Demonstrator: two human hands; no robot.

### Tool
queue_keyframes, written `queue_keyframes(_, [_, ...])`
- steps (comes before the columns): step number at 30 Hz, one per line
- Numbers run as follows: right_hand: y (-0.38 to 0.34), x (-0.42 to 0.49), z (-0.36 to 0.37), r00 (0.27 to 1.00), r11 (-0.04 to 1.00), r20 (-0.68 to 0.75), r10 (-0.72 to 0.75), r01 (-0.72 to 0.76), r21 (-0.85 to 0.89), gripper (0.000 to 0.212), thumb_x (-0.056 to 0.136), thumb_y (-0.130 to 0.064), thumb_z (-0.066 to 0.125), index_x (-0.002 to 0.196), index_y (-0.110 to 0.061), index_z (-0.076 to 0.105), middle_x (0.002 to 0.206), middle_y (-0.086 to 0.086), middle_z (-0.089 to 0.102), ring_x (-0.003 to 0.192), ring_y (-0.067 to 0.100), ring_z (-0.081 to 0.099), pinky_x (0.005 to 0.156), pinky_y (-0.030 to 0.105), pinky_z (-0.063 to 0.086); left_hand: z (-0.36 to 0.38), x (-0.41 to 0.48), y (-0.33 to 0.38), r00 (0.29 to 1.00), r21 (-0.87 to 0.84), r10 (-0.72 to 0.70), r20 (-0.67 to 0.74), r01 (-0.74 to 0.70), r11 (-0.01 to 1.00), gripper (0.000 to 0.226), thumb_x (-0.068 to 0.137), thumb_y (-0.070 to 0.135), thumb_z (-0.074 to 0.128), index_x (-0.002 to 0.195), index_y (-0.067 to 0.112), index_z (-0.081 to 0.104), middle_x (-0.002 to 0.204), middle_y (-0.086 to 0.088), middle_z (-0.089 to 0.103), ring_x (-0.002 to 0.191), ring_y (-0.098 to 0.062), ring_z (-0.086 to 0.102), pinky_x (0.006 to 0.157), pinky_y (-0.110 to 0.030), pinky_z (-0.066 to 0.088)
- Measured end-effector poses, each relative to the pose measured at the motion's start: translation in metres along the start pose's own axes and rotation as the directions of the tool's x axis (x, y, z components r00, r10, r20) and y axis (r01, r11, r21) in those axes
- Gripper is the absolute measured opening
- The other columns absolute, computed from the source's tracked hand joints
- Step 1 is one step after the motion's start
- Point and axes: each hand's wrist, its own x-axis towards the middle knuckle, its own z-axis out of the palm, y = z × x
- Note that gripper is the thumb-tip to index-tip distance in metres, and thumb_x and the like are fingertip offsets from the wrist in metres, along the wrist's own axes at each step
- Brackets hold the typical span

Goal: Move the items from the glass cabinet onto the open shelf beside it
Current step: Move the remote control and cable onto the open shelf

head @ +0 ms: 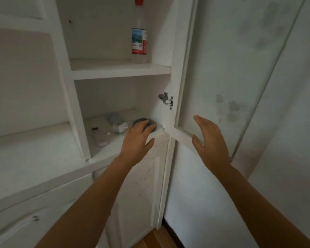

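Note:
The white cabinet stands with its glass door (227,72) swung out to the right. On its lower shelf (113,149) lie a white remote control (99,134), a small white and blue item (117,123) and a dark round object (148,125). My left hand (139,140) reaches in with its fingers laid over the dark round object. My right hand (210,138) is open, held flat by the door's lower frame. A clear bottle (139,35) with a red cap stands on the upper shelf (118,69). The open shelf (30,145) lies to the left.
A metal hinge (166,100) sits on the cabinet's right wall. Below are closed white cupboard doors (138,199). A white wall (200,197) is behind the glass door, and wooden floor (156,238) shows at the bottom.

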Motion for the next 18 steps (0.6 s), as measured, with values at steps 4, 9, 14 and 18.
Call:
queue_keyframes(4, [-0.02, -0.002, 0.038, 0.995, 0.991, 0.099, 0.01, -0.023, 0.135, 0.044, 0.089, -0.013, 0.053, 0.132, -0.012, 0.041, 0.133, 0.01, 0.05, 0.124, 0.022, 0.041, 0.101, 0.025, 0.027, -0.015, -0.029, -0.039, 0.993, 0.084, -0.118, 0.02, 0.116, 0.99, 0.046, 0.087, 0.025, 0.055, 0.131, 0.017, 0.044, 0.138, -0.016, 0.046, 0.128, -0.033, 0.041, 0.107, -0.049, 0.029])
queue_keyframes(9, [-0.036, -0.005, 0.081, 0.974, 0.973, 0.225, 0.024, -0.074, 0.22, 0.045, 0.09, -0.017, 0.051, 0.133, -0.016, 0.039, 0.137, 0.006, 0.046, 0.127, 0.019, 0.038, 0.102, 0.027, 0.03, -0.026, -0.061, -0.075, 0.973, 0.137, -0.221, 0.066, 0.21, 0.968, 0.045, 0.087, 0.026, 0.055, 0.13, 0.016, 0.044, 0.139, -0.014, 0.045, 0.129, -0.033, 0.04, 0.107, -0.047, 0.032])
queue_keyframes(14, [-0.046, -0.006, 0.111, 0.968, 0.956, 0.246, 0.042, -0.11, 0.271, 0.043, 0.09, -0.017, 0.051, 0.132, -0.017, 0.041, 0.136, 0.006, 0.047, 0.126, 0.017, 0.038, 0.098, 0.022, 0.027, -0.028, -0.071, -0.094, 0.96, 0.162, -0.262, 0.095, 0.245, 0.956, 0.046, 0.09, 0.029, 0.051, 0.133, 0.018, 0.041, 0.144, -0.011, 0.04, 0.132, -0.028, 0.036, 0.11, -0.042, 0.029])
queue_keyframes(18, [-0.045, -0.007, 0.124, 0.967, 0.946, 0.25, 0.047, -0.123, 0.3, 0.042, 0.09, -0.017, 0.051, 0.131, -0.016, 0.041, 0.134, 0.005, 0.048, 0.124, 0.015, 0.038, 0.098, 0.021, 0.027, -0.021, -0.071, -0.096, 0.95, 0.141, -0.29, 0.116, 0.273, 0.951, 0.046, 0.091, 0.029, 0.049, 0.134, 0.021, 0.038, 0.145, -0.009, 0.038, 0.133, -0.026, 0.035, 0.111, -0.041, 0.029])
